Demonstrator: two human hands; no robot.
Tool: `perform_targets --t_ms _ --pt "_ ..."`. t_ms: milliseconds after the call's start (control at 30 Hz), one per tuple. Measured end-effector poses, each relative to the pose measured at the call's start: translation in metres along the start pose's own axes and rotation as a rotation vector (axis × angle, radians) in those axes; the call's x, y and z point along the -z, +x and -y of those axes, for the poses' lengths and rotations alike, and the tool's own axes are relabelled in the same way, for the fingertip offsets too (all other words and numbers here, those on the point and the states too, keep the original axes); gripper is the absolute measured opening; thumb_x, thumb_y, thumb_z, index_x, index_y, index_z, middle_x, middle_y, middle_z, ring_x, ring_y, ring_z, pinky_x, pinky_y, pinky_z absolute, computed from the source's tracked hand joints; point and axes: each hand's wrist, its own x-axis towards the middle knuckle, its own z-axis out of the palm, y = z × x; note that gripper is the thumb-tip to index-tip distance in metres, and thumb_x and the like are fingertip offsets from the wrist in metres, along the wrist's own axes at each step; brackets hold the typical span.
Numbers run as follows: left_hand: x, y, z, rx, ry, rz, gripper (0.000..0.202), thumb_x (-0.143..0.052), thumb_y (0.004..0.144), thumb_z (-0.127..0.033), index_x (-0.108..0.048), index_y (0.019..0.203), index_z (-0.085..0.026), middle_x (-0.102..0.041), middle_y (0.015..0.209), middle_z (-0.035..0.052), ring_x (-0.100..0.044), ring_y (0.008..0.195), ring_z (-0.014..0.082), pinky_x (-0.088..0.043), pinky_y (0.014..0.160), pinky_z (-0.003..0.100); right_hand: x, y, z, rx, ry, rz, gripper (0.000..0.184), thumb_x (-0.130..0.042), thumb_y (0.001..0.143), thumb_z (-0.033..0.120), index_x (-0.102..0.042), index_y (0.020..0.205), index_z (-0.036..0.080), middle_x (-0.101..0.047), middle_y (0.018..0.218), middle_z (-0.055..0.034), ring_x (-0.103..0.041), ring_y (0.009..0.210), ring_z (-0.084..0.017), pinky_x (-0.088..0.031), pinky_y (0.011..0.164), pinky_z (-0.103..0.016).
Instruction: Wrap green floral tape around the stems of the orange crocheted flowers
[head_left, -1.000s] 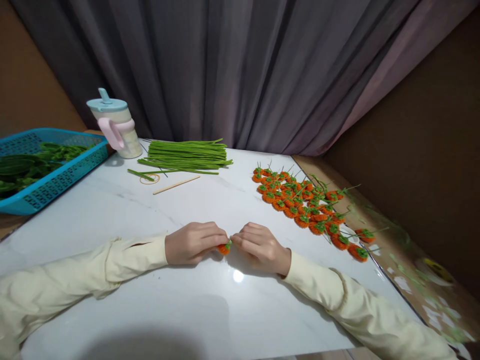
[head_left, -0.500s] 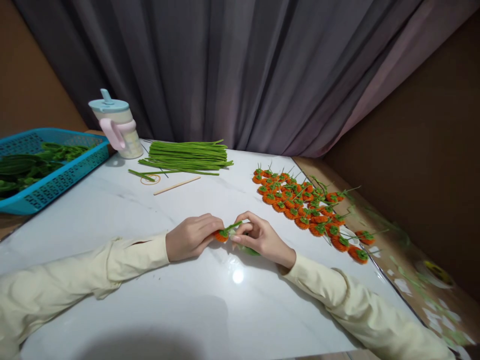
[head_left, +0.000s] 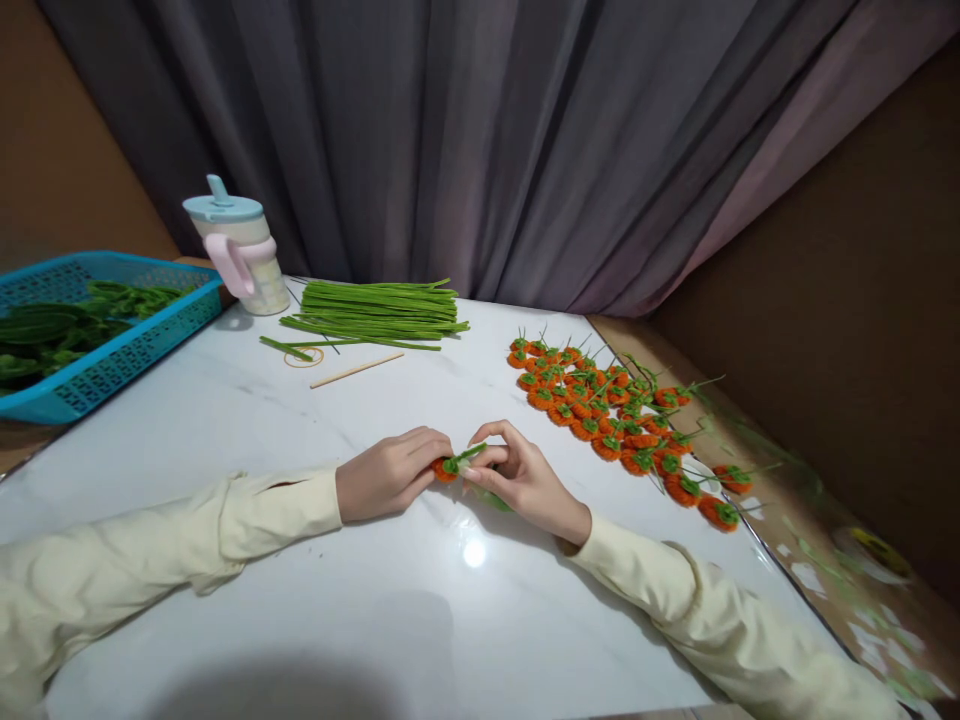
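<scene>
A person's left hand is closed on a small orange fuzzy piece, held at its fingertips; the right hand curves just beside it, fingertips near the green stem on that piece, though whether they grip it cannot be told; beyond the left hand lie a wooden stick and green strips; beyond the right hand, to its right, similar orange pieces cover part of the white table.
</scene>
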Motion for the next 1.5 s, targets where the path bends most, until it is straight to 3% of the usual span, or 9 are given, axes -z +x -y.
perform_targets --t_ms 200,433,733,1067,1267,1500 --pt "-0.003 0.000 0.000 -0.037 -0.003 -0.006 0.020 -0.038 0.089 -0.006 -0.050 0.102 -0.013 -0.059 0.098 0.0113 -0.054 0.092 0.0200 -0.048 0.079 0.032 -0.001 0.002 -0.005 -0.009 -0.068 -0.027 0.033 -0.063 0.082 0.037 -0.041 0.100 0.022 -0.068 0.073 -0.0005 -0.057 0.058 -0.011 -0.037 0.049 -0.019" --pt "0.000 -0.001 -0.002 0.014 -0.006 -0.032 0.024 -0.038 0.087 -0.007 -0.044 0.110 -0.014 -0.058 0.087 0.0073 -0.053 0.078 0.0172 -0.047 0.069 0.028 0.001 0.004 -0.002 0.019 -0.148 -0.019 0.024 -0.060 0.083 0.039 -0.050 0.085 0.018 -0.067 0.071 -0.0030 -0.058 0.060 -0.011 -0.038 0.049 -0.020" --pt "0.001 -0.001 0.002 -0.174 0.109 0.005 0.024 -0.038 0.089 -0.006 -0.047 0.110 -0.015 -0.061 0.104 0.0124 -0.051 0.081 0.0187 -0.046 0.069 0.029 0.001 0.003 0.000 0.011 -0.105 0.007 0.022 -0.060 0.083 0.038 -0.053 0.086 0.018 -0.066 0.073 -0.0032 -0.056 0.060 -0.011 -0.039 0.050 -0.021" --pt "0.000 0.000 0.003 -0.170 0.083 0.006 0.025 -0.039 0.087 -0.003 -0.049 0.107 -0.014 -0.061 0.103 0.0125 -0.052 0.081 0.0192 -0.046 0.070 0.030 0.002 0.002 0.003 -0.013 -0.100 0.004 0.024 -0.061 0.082 0.040 -0.056 0.085 0.017 -0.061 0.068 -0.0007 -0.048 0.052 -0.008 -0.036 0.046 -0.020" --pt "0.000 0.000 0.001 -0.112 0.007 -0.024 0.022 -0.036 0.090 -0.006 -0.045 0.108 -0.015 -0.061 0.090 0.0096 -0.051 0.075 0.0173 -0.046 0.067 0.028 0.001 0.002 0.003 0.034 -0.213 -0.029 0.023 -0.060 0.082 0.039 -0.057 0.084 0.017 -0.062 0.070 -0.0012 -0.052 0.055 -0.009 -0.040 0.048 -0.020" --pt "-0.001 -0.002 0.001 -0.125 0.011 -0.019 0.023 -0.037 0.090 -0.006 -0.045 0.109 -0.015 -0.061 0.093 0.0102 -0.051 0.076 0.0171 -0.046 0.067 0.028 0.001 0.002 0.005 0.045 -0.258 -0.031 0.018 -0.061 0.082 0.035 -0.058 0.083 0.018 -0.060 0.064 0.0004 -0.048 0.049 -0.007 -0.039 0.044 -0.018"
